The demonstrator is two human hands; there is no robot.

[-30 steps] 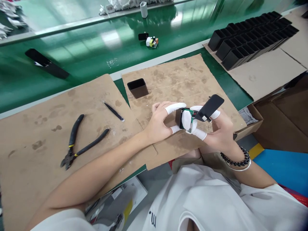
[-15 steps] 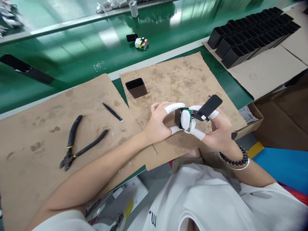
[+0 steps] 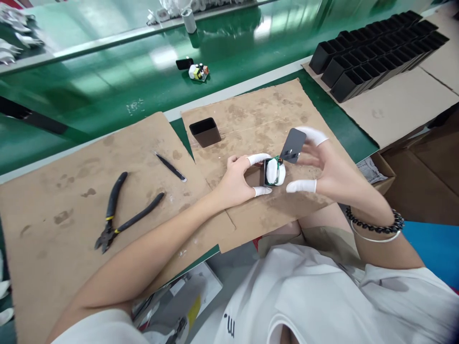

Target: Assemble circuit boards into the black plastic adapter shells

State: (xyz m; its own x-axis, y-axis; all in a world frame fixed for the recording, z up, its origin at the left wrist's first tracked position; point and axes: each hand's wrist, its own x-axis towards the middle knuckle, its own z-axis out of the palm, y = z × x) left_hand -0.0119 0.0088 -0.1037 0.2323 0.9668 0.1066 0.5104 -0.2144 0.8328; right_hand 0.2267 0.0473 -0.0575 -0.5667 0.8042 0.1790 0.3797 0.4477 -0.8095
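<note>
I see pliers [image 3: 109, 231], black handles spread, lying on left cardboard sheet [image 3: 64, 191]; tweezers [image 3: 170, 166] on same sheet, apart from pliers. Beyond, I make out green surface [image 3: 118, 71] bearing circuit assembly [image 3: 198, 72] and, near far rail, white hollow piece [image 3: 189, 20]. Upper right, I spot black cases [image 3: 358, 67] packed in rows on cardboard.

Black rectangular housing [image 3: 256, 177]: gripped between thumb and fingers of the left hand [image 3: 236, 182], lying on its side, open end facing right; circuit board assembly [image 3: 273, 171]: green board with rounded white masses, protruding from the open end; black end cover [image 3: 294, 143]: flat, round-cornered, tilted above right of the board; attachment unclear.
</note>
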